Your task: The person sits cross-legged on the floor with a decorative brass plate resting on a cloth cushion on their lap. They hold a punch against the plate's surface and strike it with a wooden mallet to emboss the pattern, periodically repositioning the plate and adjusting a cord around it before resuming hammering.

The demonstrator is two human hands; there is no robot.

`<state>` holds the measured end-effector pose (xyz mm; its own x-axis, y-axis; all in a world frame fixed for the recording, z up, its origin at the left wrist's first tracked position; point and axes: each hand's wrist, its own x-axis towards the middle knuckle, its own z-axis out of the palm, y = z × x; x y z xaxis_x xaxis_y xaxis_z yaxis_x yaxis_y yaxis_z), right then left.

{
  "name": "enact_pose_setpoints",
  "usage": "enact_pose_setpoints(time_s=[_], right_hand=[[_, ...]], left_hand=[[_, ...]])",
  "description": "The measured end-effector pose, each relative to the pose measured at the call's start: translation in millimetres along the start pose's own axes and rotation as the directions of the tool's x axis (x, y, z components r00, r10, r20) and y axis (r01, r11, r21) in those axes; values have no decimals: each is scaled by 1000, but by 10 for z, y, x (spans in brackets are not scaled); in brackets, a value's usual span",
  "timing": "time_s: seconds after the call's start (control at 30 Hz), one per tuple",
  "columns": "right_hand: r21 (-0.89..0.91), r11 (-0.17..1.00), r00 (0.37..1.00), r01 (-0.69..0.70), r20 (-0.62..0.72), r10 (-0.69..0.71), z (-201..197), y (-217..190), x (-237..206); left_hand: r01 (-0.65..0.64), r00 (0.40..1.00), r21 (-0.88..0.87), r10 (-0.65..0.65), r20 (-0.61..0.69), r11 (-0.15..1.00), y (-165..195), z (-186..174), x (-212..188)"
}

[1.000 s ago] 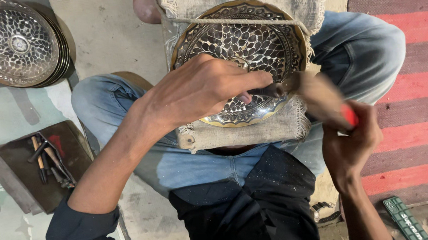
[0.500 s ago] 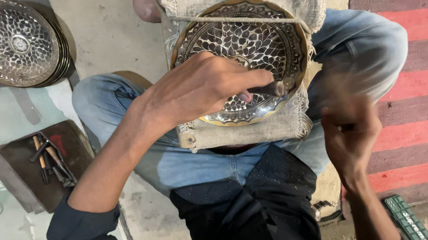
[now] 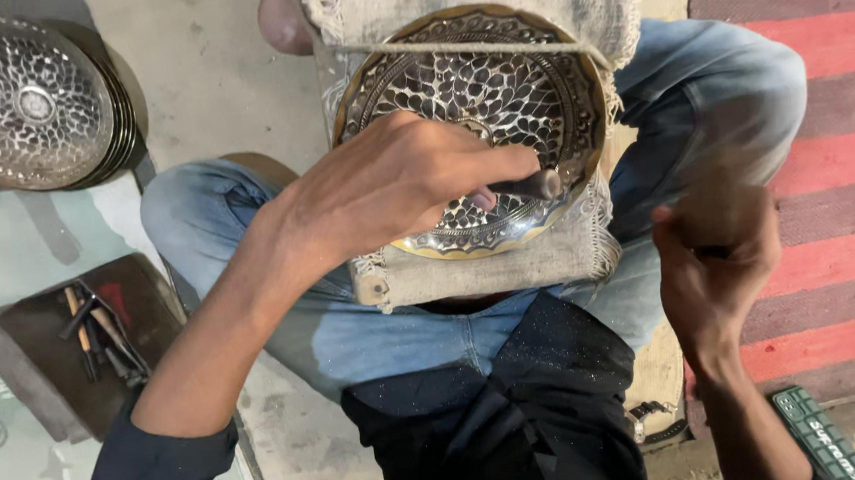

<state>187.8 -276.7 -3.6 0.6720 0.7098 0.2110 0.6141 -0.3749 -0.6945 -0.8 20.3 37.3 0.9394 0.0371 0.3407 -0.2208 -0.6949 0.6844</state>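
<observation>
Down on the lap, the left hand (image 3: 399,187) is curled tight around a short dark punch (image 3: 529,185), fingers bunched over its shaft, with its tip pressed on the lower right part of an engraved metal plate (image 3: 467,87). That plate lies on a piece of burlap (image 3: 509,264) spread across the knees, a cord (image 3: 474,48) running over its upper edge. The left forearm comes in from the lower left, wrist bent above the near rim of the plate. To the right of the plate and clear of it, the right hand (image 3: 715,260) is closed in a fist, blurred; what it grips cannot be made out. Its forearm rises from the bottom right corner. At the upper left, a stack of like plates (image 3: 32,102) sits on the floor, and small tools (image 3: 98,333) lie on a dark pad at the left edge.
</observation>
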Motion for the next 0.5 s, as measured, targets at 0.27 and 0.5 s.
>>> enact_pose_setpoints(time_s=[0.27,0.5], right_hand=[[-22,1000,998,10,57,-8,-36,-34,29],[-198,979,996,-45,64,59,-42,-41,-10]], left_hand=[[18,999,-27,-17,44,999,-15,14,12],[-2,999,-76,6,48,997,-62,27,12]])
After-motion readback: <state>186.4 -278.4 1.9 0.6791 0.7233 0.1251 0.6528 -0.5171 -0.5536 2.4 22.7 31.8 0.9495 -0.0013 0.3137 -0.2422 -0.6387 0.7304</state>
